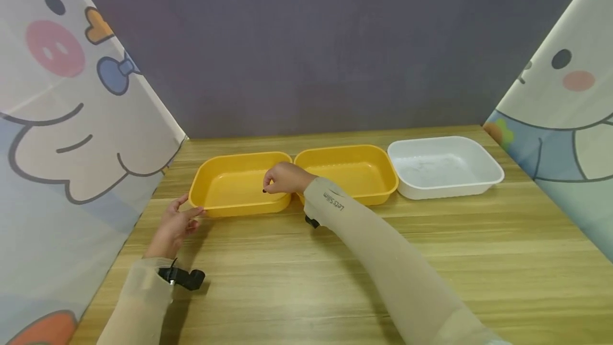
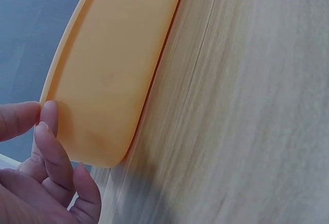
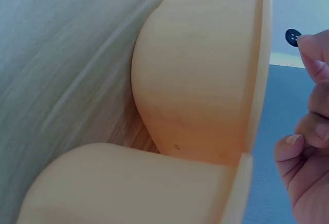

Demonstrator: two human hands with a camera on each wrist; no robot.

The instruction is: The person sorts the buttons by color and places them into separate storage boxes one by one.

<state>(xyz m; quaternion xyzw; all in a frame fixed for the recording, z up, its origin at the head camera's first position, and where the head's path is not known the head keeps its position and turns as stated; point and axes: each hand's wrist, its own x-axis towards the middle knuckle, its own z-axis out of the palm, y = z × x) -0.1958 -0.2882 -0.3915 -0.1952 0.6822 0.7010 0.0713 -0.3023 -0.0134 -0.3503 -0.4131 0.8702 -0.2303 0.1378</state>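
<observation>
A small black button (image 3: 293,37) with holes is pinched between the thumb and finger of my right hand (image 1: 286,177), over the right part of the left yellow tray (image 1: 239,209). In the right wrist view the other fingers of that hand are curled in. At the tray's near left corner, my left hand (image 1: 173,226) grips the rim between thumb and fingers, as the left wrist view shows too. The floor of this tray is partly hidden behind the right hand.
A second yellow tray (image 1: 345,172) stands close beside the first, partly behind my right forearm. Right of it is a white tray (image 1: 445,190). All stand on a wooden table (image 1: 268,281), before a dark grey panel (image 1: 306,52), with cartoon-printed cloth at both sides.
</observation>
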